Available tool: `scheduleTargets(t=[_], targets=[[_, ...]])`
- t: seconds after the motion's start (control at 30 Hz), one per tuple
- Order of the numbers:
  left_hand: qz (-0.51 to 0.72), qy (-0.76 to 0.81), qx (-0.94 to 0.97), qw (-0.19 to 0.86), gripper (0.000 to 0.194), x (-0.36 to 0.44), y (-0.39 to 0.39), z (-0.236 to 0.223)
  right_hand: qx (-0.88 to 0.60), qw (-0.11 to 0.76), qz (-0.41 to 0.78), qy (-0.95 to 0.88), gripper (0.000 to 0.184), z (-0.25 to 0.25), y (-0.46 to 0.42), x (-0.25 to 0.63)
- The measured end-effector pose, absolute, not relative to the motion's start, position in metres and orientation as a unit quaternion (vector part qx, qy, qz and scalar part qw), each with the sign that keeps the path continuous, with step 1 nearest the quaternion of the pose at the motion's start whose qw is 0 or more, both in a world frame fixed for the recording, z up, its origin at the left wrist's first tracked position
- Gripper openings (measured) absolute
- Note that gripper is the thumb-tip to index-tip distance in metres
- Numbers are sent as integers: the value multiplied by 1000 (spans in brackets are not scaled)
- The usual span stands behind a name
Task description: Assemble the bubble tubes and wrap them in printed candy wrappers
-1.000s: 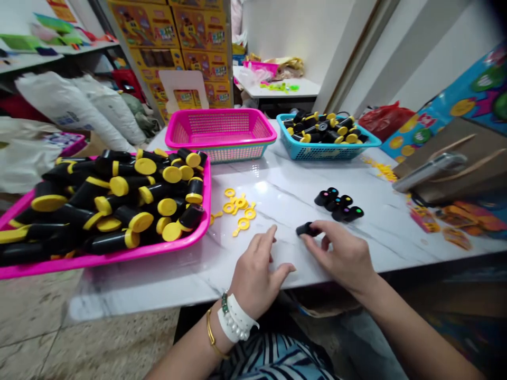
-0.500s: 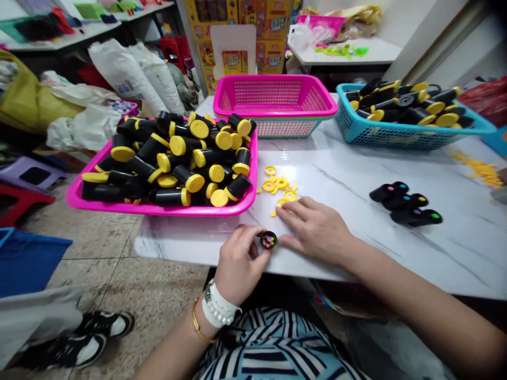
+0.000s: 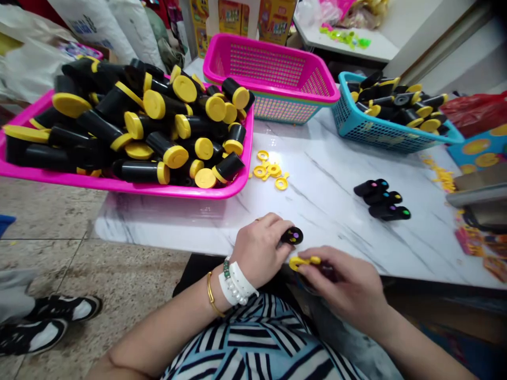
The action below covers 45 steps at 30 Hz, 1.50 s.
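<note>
Between the thumb and fingers of the right hand (image 3: 348,279), a yellow ring piece (image 3: 303,261) was pinched; half a second earlier those fingers had been at the loose yellow rings (image 3: 273,170), and that heap had lost a piece. Just beyond the right fingertips, the black tube (image 3: 293,236) lay in the grip of the left hand (image 3: 261,248), fingers curled round it, its end with a purple dot exposed. Ring and tube were near but apart; judged from this, both parts were in hand and not yet joined. Six black tubes (image 3: 376,198) stood on the counter (image 3: 317,211), beyond the right fingers, unchanged in number.
</note>
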<state>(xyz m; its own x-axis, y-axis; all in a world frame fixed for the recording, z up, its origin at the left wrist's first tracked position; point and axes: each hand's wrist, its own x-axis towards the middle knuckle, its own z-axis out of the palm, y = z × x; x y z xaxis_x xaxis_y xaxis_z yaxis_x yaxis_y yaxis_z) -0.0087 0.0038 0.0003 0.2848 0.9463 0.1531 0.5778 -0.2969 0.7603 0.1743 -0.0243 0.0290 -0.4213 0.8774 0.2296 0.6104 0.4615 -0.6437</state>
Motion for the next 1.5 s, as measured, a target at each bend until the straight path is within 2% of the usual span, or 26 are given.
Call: scheduleTargets(t=[0.07, 0.17, 0.27, 0.4, 0.5, 0.67, 0.77, 0.9, 1.0, 1.17, 1.33, 1.5], targets=[[312, 510, 744, 298, 23, -8, 3, 0, -518, 322, 349, -711, 7, 35, -11, 171], [315, 510, 743, 299, 19, -8, 2, -1, -552, 346, 485, -583, 20, 31, 8, 169], [312, 509, 746, 296, 18, -9, 2, -1, -580, 331, 544, -507, 28, 22, 16, 167], [281, 512, 762, 280, 12, -10, 3, -1, -592, 348, 538, -489, 28, 18, 14, 163], [259, 511, 767, 289, 14, -13, 5, 5, -586, 356, 533, -496, 27, 20, 11, 160], [272, 463, 701, 468, 22, -15, 10, 18, -573, 356, 546, -497, 26, 22, 9, 157], [291, 481, 640, 524, 17, -10, 13, 19, -559, 358, 577, -476, 26, 19, 10, 157], [281, 489, 625, 540, 20, -9, 15, 16, -548, 379, 589, -457, 28, 13, 12, 159], [275, 458, 632, 561, 21, -14, 14, 13, -530, 362, 611, -464, 29, 11, 13, 160], [290, 467, 664, 507, 30, -12, 8, 7, -548, 389, 575, -467, 31, 13, 12, 158], [313, 486, 662, 477, 20, -8, 6, 11, -544, 381, 566, -489, 28, 13, 5, 156], [286, 472, 646, 527, 16, -12, 16, 18, -576, 388, 521, -497, 29, 13, 0, 152]])
